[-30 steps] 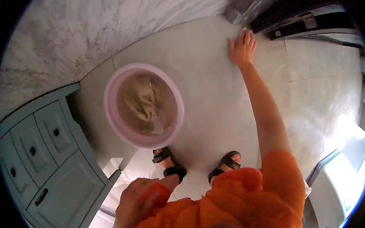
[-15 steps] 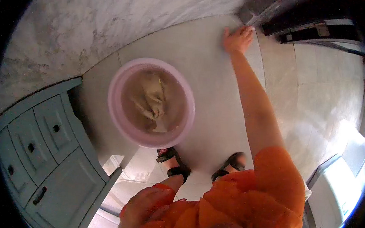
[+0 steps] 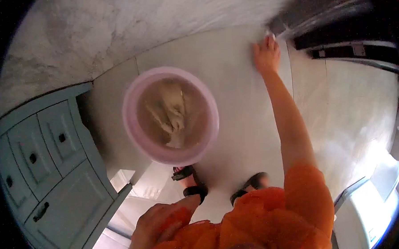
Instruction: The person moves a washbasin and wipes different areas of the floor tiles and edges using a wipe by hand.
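At the far end of the floor, my right hand [image 3: 267, 56] reaches down by the foot of the wall with its fingers stretched out. A small whitish patch shows at the fingertips, right by the dark corner. My left hand [image 3: 153, 222] is low in the view, its fingers curled against bunched orange clothing [image 3: 248, 220]. Between the arms, a pink basin [image 3: 128, 134] stands on the floor. Murky brownish water fills part of it, and a pale beige cloth [image 3: 171, 103] lies crumpled in the water.
A grey-blue cabinet [image 3: 72, 190] with dark handles stands at left. Above runs a marbled grey wall [image 3: 137, 19]. Black sandals [image 3: 195, 189] are on my feet, just below the basin. A white appliance-like box [image 3: 355, 220] is at lower right, and dark frames [image 3: 341, 39] at upper right.
The view has shifted slightly, so the basin appears a little further right and lower. My right hand has moved slightly right and nearer, its fingers pointing more straight ahead. My left hand stays by the clothing.
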{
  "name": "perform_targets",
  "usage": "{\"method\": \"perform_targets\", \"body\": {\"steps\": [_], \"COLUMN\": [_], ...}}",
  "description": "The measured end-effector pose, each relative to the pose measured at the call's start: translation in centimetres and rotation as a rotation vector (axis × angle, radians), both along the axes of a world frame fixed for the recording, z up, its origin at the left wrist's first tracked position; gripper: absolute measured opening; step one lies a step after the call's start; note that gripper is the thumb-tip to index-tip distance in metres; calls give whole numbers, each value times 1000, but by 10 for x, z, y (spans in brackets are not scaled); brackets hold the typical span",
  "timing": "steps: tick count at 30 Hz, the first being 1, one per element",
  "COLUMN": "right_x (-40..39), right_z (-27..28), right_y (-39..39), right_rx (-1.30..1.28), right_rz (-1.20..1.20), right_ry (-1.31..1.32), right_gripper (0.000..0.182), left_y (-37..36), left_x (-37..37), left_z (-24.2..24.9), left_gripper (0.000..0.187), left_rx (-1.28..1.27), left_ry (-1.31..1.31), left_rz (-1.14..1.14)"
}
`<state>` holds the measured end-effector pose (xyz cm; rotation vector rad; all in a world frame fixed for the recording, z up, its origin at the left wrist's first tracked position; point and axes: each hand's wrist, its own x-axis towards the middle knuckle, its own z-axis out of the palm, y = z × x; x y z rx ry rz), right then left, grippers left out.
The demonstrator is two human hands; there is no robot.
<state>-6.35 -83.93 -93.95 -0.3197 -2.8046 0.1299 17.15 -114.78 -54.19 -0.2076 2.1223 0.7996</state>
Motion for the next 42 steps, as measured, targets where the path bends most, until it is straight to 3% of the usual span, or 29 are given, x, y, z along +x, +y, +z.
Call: {"method": "perform_targets", "body": {"steps": [6, 10, 13, 14, 17, 20, 23, 26, 27, 29, 31, 33, 35, 37, 40, 42], "right_x": [-37, 8, -24, -30, -21, 13, 19, 1, -3, -11, -17, -25, -29, -19, 9, 73], "right_z": [-14, -10, -8, 9, 39, 28, -12, 4, 4, 11, 8, 18, 10, -7, -2, 14], "right_y": [16, 28, -25, -53, -102, -85, -23, -73, -103, -161, -174, -152, -93, -39, -50, -62], "right_rx": [137, -123, -202, -173, -55, -109, -27, -101, -142, -220, -124, -62, -186, -58, 33, -125], "right_rz": [87, 206, -178, -156, 41, 489, 347, -91, -44, 308, 530, 706, 505, 235, 21, 237], "right_ry": [-240, -108, -286, -305, -449, -403, -363, -244, -256, -418, -410, -497, -435, -216, -265, -275], "right_gripper": [59, 64, 72, 74, 78, 74, 72, 69, 67, 65, 61, 54, 56, 56, 59, 62], "left_y": [0, 3, 15, 23, 41, 32, 14, 17, 26, 47, 37, 15, -11, -14, -9, -14], "left_x": [2, 2, -6, -12, -25, -9, 7, 11, 6, -8, 4, 18, 26, 25, 29, 28], "left_z": [4, 10, 20, 24, 37, 23, 10, 12, 19, 42, 33, 21, 10, 11, 16, 21], "left_gripper": [33, 33, 33, 33, 33, 33, 34, 34, 34, 34, 37, 40, 43, 44, 47, 46], "left_rx": [-5, 4, 15, 20, 71, 106, -2, -104, -121, -165, 0, -34, -252, -206, -134, -11], "left_ry": [15, 27, 18, 25, 9, 103, 121, 171, 143, 94, 38, 58, 177, 187, 203, 107], "left_rz": [16, 30, 10, 3, 20, -34, 13, 56, 28, -22, 246, 266, 25, 81, -9, -81]}}
